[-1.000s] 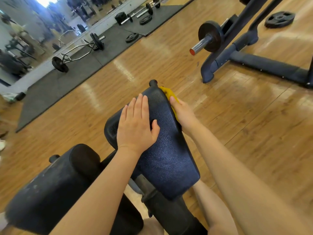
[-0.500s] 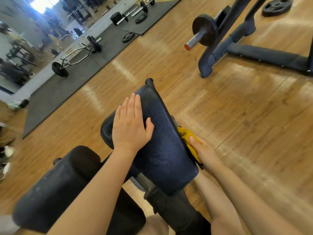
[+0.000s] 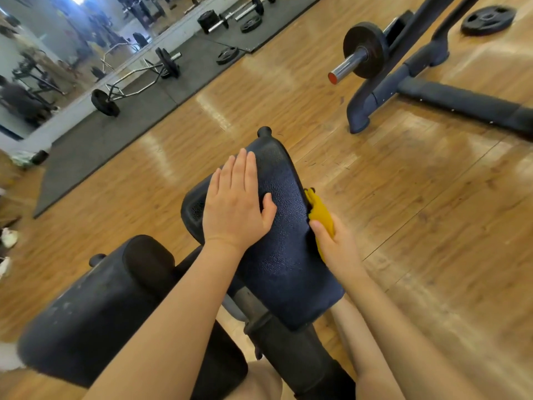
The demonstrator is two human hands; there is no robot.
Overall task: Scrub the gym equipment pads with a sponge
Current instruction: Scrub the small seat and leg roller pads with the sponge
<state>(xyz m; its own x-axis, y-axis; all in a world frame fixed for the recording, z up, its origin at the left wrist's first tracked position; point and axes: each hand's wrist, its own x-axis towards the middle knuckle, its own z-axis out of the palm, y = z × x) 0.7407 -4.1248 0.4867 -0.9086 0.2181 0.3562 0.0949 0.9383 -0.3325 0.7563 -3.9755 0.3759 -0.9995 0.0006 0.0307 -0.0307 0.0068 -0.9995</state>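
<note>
One yellow sponge (image 3: 320, 213), pinched in your right hand (image 3: 337, 245), pressed against the right edge of the blue textured pad (image 3: 284, 241). Pad's long axis runs away from you; unscrubbed edge lies both ways. Your left hand (image 3: 235, 203) lies flat on top, bracing.

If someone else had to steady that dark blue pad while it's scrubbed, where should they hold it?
Probably the broad textured top of the pad, coming from above like the left hand lying flat there. It slopes and is wide, and the sponge works the right edge.
</note>
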